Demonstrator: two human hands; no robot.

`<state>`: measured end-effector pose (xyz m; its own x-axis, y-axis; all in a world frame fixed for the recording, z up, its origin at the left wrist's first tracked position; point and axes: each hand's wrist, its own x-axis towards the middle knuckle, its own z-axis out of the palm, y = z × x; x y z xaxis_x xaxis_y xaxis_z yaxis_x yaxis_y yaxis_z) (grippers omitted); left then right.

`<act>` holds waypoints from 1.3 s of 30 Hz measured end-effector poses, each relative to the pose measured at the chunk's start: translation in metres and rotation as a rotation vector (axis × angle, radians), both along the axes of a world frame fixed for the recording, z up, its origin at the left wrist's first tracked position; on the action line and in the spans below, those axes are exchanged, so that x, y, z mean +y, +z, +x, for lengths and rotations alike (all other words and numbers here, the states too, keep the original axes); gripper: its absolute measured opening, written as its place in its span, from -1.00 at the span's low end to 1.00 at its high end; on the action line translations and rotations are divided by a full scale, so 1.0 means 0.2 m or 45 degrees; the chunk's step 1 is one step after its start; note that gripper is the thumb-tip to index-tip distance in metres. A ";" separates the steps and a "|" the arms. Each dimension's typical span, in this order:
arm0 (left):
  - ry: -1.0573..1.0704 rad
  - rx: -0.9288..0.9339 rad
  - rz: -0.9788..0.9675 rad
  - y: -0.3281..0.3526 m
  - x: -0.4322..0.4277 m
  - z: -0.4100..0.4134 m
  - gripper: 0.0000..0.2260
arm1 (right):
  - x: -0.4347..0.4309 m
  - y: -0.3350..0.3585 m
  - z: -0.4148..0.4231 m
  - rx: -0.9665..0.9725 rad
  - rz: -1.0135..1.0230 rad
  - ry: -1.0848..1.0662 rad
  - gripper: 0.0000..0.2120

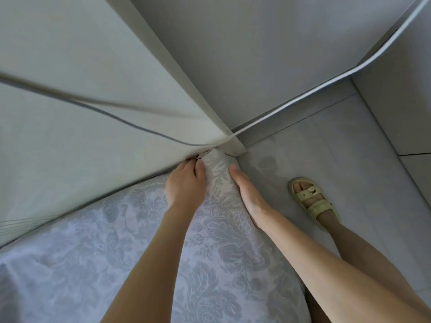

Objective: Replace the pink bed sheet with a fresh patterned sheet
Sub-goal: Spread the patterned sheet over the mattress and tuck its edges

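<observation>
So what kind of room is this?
Probably a bedroom: a grey floral patterned sheet spread wide, its corner meeting a pale fabric panel, beside a light grey tiled floor.

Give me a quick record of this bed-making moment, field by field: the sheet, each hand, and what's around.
sheet: patterned sheet covers the mattress up to the corner
left hand: left hand at the corner, fingers curled into the gap by the pale panel; grip hidden
right hand: right hand flat, straight fingers pressing the sheet's side
pink sheet: not in view
floor: tiled floor, sandal on a foot beside the bed
cable: white cable along the wall
</observation>
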<state>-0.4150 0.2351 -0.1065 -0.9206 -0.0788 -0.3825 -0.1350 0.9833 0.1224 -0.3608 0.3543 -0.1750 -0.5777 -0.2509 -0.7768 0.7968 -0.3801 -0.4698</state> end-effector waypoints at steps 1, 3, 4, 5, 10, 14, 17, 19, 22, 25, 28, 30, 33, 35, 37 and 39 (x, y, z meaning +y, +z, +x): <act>0.010 -0.018 -0.021 -0.02 0.01 -0.02 -0.61 | 0.00 0.01 -0.01 0.087 0.076 0.021 -0.50; 0.019 -0.002 -0.066 -0.05 0.01 -0.04 -0.58 | -0.01 0.00 -0.02 0.307 0.352 0.130 -0.42; 0.020 0.013 -0.093 -0.07 0.02 -0.04 -0.58 | -0.02 -0.01 -0.04 0.453 0.562 0.188 -0.45; 0.034 0.008 -0.120 -0.09 0.02 -0.04 -0.57 | -0.03 -0.03 -0.06 0.618 0.778 0.236 -0.50; 0.079 0.051 -0.158 -0.09 0.08 -0.04 -0.57 | -0.05 -0.02 -0.26 0.789 0.965 0.551 -0.65; -0.022 0.300 0.101 -0.01 -0.01 0.01 -0.69 | -0.05 -0.01 -0.44 0.667 1.017 0.979 -0.54; 0.000 0.504 0.056 0.09 -0.14 0.25 -0.78 | 0.04 -0.01 -0.48 0.502 0.616 0.816 -0.59; 0.181 0.328 -0.114 0.14 -0.20 0.47 -0.65 | 0.14 0.00 -0.43 0.322 0.447 0.543 -0.69; 0.315 -0.059 -0.202 0.16 -0.24 0.65 -0.34 | 0.24 0.00 -0.20 0.112 0.420 0.330 -0.65; 0.181 -0.045 -0.192 0.12 -0.24 0.61 -0.29 | 0.21 -0.04 0.15 -0.041 0.413 0.482 -0.55; -0.226 0.227 -0.073 0.08 -0.15 0.52 -0.47 | 0.16 -0.09 0.39 -0.177 0.588 0.483 -0.39; -0.580 0.339 0.053 0.05 -0.07 0.43 -0.62 | 0.15 -0.08 0.49 -0.263 0.699 0.249 -0.43; -1.068 0.196 0.091 0.01 0.06 0.32 -0.67 | 0.16 -0.01 0.61 -0.215 0.820 0.078 -0.53; -1.350 -0.142 -0.095 0.01 0.16 0.28 -0.54 | 0.15 0.03 0.69 -0.220 0.829 -0.011 -0.64; -1.518 -0.460 -0.384 -0.02 0.28 0.23 -0.48 | 0.11 0.05 0.77 -0.254 0.649 -0.099 -0.64; -1.536 -0.668 -0.540 -0.04 0.37 0.19 -0.47 | 0.07 0.06 0.81 -0.241 0.551 -0.126 -0.46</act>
<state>-0.3762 0.3101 -0.1139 -0.2585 0.4600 -0.8495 0.8815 0.4720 -0.0127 -0.1986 0.3692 -0.1628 -0.4211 0.1675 -0.8914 0.8533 -0.2602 -0.4519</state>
